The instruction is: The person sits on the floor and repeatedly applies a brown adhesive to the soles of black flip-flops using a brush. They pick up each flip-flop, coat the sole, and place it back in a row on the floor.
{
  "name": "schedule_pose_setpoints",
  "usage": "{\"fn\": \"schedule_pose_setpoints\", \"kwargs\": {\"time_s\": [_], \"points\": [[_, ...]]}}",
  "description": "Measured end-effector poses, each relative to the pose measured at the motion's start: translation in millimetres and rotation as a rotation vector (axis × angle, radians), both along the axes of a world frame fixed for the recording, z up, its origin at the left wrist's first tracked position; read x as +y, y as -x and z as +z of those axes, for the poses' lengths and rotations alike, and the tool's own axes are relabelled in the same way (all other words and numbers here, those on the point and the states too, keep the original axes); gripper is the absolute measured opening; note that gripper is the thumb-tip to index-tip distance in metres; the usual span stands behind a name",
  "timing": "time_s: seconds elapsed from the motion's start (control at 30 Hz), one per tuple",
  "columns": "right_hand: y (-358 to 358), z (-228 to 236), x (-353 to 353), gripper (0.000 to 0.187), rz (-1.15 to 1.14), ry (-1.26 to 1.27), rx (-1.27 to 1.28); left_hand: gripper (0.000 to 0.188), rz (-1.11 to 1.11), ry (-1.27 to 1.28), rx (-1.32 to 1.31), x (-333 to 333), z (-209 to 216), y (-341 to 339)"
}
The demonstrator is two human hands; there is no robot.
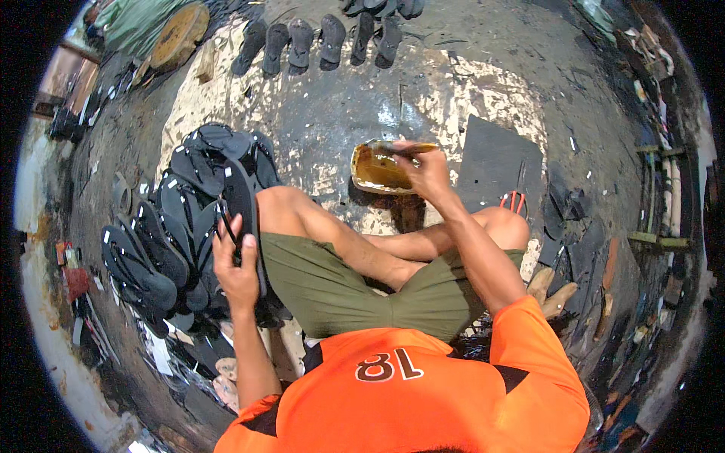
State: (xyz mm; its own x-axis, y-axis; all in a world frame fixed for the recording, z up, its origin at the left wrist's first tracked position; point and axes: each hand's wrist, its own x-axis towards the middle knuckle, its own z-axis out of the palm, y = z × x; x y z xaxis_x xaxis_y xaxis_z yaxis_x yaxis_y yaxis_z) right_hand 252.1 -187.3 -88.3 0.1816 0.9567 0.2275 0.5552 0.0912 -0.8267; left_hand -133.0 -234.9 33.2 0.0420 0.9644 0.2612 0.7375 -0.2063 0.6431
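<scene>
Stained floor (pixel 355 113), left hand (pixel 236 264) holding sandal (pixel 243 200)

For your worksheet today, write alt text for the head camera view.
A seated person's left hand holds a black sandal upright, while the right hand dips a brush into a tin of yellowish glue. Black sandals lie piled at the left.

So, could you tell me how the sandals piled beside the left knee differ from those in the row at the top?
The piled sandals overlap in a heap, near the left hand; the row sandals lie singly, side by side, out of reach. The piled ones show pale tags; the row shows none. All are dark flip-flops.
</scene>
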Motion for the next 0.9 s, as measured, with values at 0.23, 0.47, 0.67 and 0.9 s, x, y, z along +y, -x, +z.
{"fn": "schedule_pose_setpoints", "kwargs": {"time_s": [0.23, 0.47, 0.67, 0.9], "points": [[-108, 51, -61, 0.029, -0.095, 0.25, -0.956, 0.042, 0.049, 0.152, -0.58, -5, -18, 0], [31, 164, -26, 0.039, -0.228, -0.113, 0.67, 0.049, -0.356, 0.701, -1.653, 6, 2, -88], [112, 138, -72, 0.04, 0.066, -0.263, 0.3, 0.045, -0.221, 0.859, -1.763, 0, 29, -124], [37, 178, -27, 0.039, -0.147, 0.216, 0.434, 0.056, -0.54, 0.824, -1.436, -20, 1, -112]]}}
